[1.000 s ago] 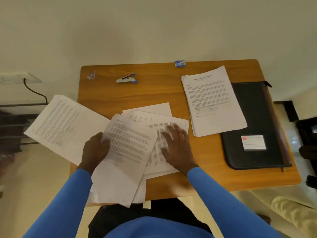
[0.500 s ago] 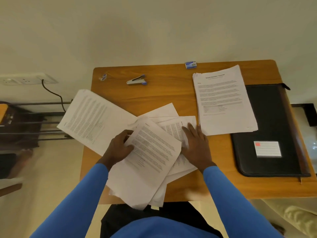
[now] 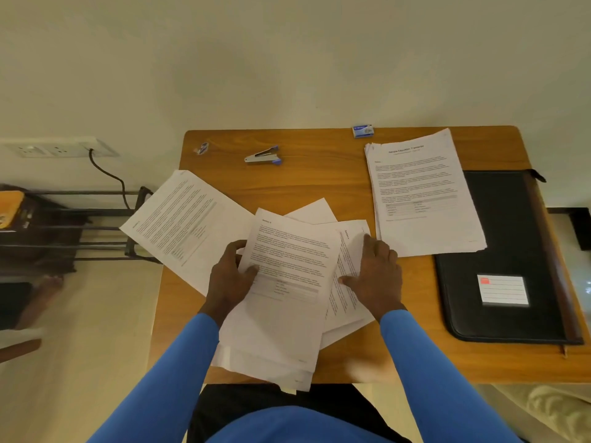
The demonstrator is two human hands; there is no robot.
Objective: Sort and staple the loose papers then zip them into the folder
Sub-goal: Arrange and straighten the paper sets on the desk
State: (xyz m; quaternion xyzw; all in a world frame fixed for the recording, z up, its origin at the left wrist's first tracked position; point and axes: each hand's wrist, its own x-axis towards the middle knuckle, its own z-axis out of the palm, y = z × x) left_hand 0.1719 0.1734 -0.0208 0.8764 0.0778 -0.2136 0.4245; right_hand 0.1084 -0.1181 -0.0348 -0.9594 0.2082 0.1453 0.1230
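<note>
I see left hand [image 3: 228,279] pinching top sheet [image 3: 287,282] of loose papers [image 3: 348,247] at table's [image 3: 319,180] front edge. Right hand [image 3: 377,276] flat, fingers straight, pressing sheets alongside. Neat stack [image 3: 422,193] back right, overlapping folder [image 3: 505,251]. Stapler [image 3: 263,156] near back edge.

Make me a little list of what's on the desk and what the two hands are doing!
desk: wooden, against a wall
loose papers: fanned out near the front edge, some hanging over it
left hand: grips the top sheets by their left side
right hand: lies flat on the sheets further right
neat stack: back right, partly lying on the folder
folder: black, flat on the right side, white label on it
stapler: near the back, untouched
staple box: small, blue, at the back edge
</note>
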